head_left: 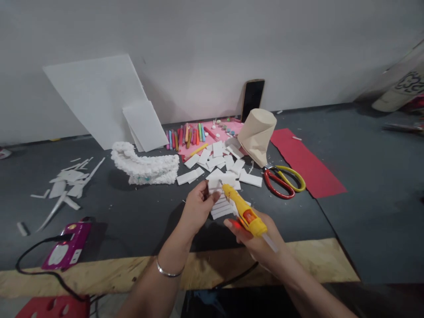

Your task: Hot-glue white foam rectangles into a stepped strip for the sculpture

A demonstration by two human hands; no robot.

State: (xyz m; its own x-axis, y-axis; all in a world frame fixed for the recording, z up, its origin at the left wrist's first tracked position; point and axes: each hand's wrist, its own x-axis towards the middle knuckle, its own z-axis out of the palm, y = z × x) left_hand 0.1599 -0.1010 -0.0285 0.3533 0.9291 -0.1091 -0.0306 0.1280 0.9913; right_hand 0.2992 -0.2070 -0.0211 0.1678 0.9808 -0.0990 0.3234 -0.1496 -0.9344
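Note:
My right hand grips a yellow hot glue gun with a clear glue stick poking out of its back. Its nozzle points at a layered stack of white foam strips. My left hand, closed, pinches the stack at its left side between thumb and fingers. Just behind lies a loose pile of cut white foam pieces. To the left stands a bumpy white swan-like shape. Whether the nozzle touches the foam cannot be made out.
Scissors lie to the right, near red paper and a tan paper cone. Crayons and a phone are at the back. Foam scraps and a purple extension box with a black cable are left.

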